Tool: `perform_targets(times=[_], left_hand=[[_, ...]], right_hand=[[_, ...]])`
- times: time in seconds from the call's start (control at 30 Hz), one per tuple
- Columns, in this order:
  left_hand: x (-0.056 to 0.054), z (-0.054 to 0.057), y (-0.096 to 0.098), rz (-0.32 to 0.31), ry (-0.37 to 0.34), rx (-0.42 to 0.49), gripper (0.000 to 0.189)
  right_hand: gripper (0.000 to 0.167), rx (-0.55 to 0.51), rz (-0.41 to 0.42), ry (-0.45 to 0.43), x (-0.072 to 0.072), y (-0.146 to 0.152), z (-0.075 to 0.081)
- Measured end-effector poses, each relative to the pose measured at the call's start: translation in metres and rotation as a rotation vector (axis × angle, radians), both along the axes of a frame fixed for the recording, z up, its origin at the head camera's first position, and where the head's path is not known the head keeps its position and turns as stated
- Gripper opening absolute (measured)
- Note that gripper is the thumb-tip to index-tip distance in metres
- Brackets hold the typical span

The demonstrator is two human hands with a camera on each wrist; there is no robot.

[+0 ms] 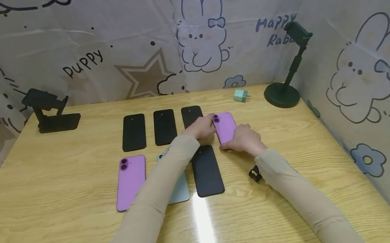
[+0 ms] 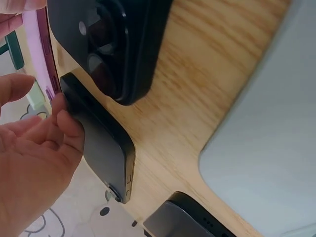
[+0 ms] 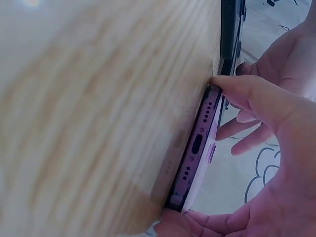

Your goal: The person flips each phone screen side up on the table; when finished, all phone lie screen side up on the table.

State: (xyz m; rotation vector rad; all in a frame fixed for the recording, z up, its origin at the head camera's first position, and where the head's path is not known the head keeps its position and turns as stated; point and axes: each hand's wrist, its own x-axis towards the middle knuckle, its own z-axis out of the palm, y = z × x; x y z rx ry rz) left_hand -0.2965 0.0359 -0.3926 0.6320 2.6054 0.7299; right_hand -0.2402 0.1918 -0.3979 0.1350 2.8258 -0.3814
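Note:
A purple phone [image 1: 224, 126], camera side up, lies at or close over the table right of the middle. My right hand [image 1: 244, 139] grips its near end, thumb on one long edge and fingers on the other, as the right wrist view shows around the phone's port end [image 3: 195, 148]. At the phone's far left edge my left hand [image 1: 201, 127] reaches in with fingertips at the side. In the left wrist view the left hand's thumb and loosely bent fingers [image 2: 66, 123] are apart, beside a black phone [image 2: 106, 143]. That black phone [image 1: 191, 113] is partly covered by the left hand.
Two black phones [image 1: 133, 132] stand in the back row. In front lie another purple phone [image 1: 131, 181], a pale blue phone [image 1: 179, 190] partly under the left sleeve, and a dark phone [image 1: 207, 172]. Behind are a charger [image 1: 240, 95], a green stand [image 1: 282, 95] and a black stand [image 1: 59, 123].

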Motion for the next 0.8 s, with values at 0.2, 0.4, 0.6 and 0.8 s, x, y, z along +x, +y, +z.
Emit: perform_targets(times=[0.2,0.4,0.6,0.8], left_hand=[[0.004,-0.001,-0.001,-0.003,-0.068,-0.03,0.055],[0.003,0.001,0.001,-0.012,-0.09,-0.013,0.057],[-0.002,0.002,0.002,-0.038,-0.046,0.011,0.058],[-0.02,-0.015,0.003,-0.032,-0.036,0.072,0.056]], right_hand=[[0.084,0.018,0.023,0.011,-0.001,-0.002,0.0],[0.08,0.007,0.035,0.026,-0.001,-0.001,-0.001],[0.067,-0.085,0.038,0.029,0.0,0.004,-0.001],[0.048,-0.205,0.057,-0.015,0.003,0.009,0.005]])
